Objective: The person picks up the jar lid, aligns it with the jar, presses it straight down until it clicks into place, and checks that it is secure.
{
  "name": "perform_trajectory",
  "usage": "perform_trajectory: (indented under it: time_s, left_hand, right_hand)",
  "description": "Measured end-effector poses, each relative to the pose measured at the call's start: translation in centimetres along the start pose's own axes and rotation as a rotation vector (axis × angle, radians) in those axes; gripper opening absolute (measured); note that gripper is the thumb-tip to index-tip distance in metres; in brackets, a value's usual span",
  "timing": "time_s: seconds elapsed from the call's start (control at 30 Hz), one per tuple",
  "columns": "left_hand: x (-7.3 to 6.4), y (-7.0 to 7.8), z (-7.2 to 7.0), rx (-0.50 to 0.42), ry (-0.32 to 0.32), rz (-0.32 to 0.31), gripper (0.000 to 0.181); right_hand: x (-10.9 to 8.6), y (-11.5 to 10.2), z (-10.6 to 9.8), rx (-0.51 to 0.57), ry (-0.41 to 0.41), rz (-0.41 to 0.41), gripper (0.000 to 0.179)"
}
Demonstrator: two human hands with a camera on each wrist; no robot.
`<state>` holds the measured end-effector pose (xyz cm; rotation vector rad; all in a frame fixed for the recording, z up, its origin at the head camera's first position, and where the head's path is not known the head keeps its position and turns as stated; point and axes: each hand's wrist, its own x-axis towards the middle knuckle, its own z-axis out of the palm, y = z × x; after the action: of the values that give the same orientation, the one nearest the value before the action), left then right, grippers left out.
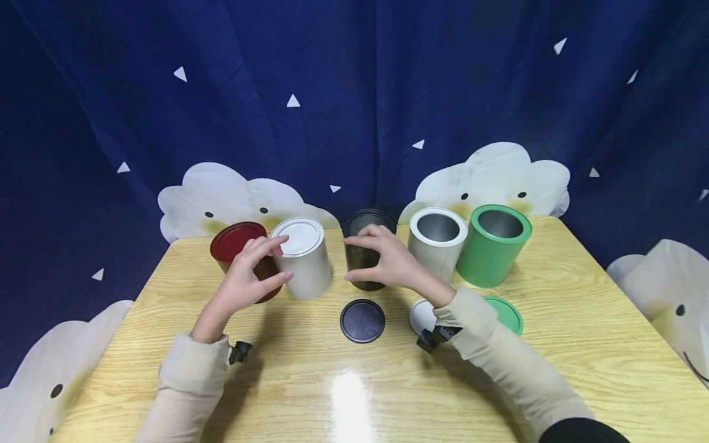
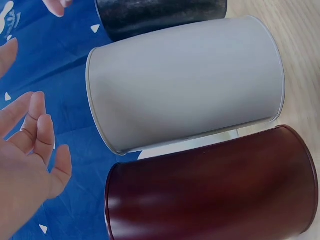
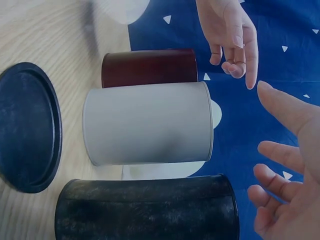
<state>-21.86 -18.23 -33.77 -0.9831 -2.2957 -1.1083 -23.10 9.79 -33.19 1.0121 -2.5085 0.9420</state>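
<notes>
The left hand (image 1: 246, 280) has its thumb and fingers parted, released, with nothing between them. Below and behind those fingers stands the red can (image 1: 229, 245), its top covered. Just right of the left fingertips, and lower, is the lidded white can (image 1: 309, 274), its fitted lid (image 1: 302, 235) seated on top. It stands between the two sets of fingers, and the step in hand looks to be centred around that lid, though neither hand grips it; whether cans are being covered or uncovered I cannot tell.

The black can (image 1: 359, 257) stands below and behind the right fingers, seemingly uncovered; the black lid (image 1: 362, 321) lies flat on the table (image 1: 299, 381), nearer the person than those fingertips. The right hand (image 1: 388, 258) is released too, fingers spread from the thumb, holding nothing. Right of its fingers is the open white can (image 1: 434, 253), with a loose white lid (image 1: 422, 315) partly hidden by the sleeve (image 1: 471, 320). Farther right, the green can (image 1: 488, 259) gapes, its green lid (image 1: 508, 315) in front.

The next move, I judge, calls for lowering the fingertips and pinching a lid's rim; the black one looks handiest for the right fingers.
</notes>
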Motion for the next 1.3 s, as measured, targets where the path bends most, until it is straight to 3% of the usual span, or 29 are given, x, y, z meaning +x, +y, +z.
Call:
perform_trajectory:
  time_s: [0.43,0.87,1.3]
  left_hand:
    - [-0.9,0.1,0.8,0.001,-0.014,0.012,0.054]
    - [-1.9,0.7,2.0,-0.004,-0.13,-0.052,0.057]
    - [-2.5,0.0,4.3,-0.032,-0.184,0.038,0.054]
  right_hand:
    - [-2.4,0.6,-0.7,-0.003,0.033,-0.061,0.057]
    - [-5.1,1.8,-1.0,-0.028,0.011,-0.041,0.058]
    - [-7.0,2.8,-0.5,-0.023,-0.034,-0.022,0.056]
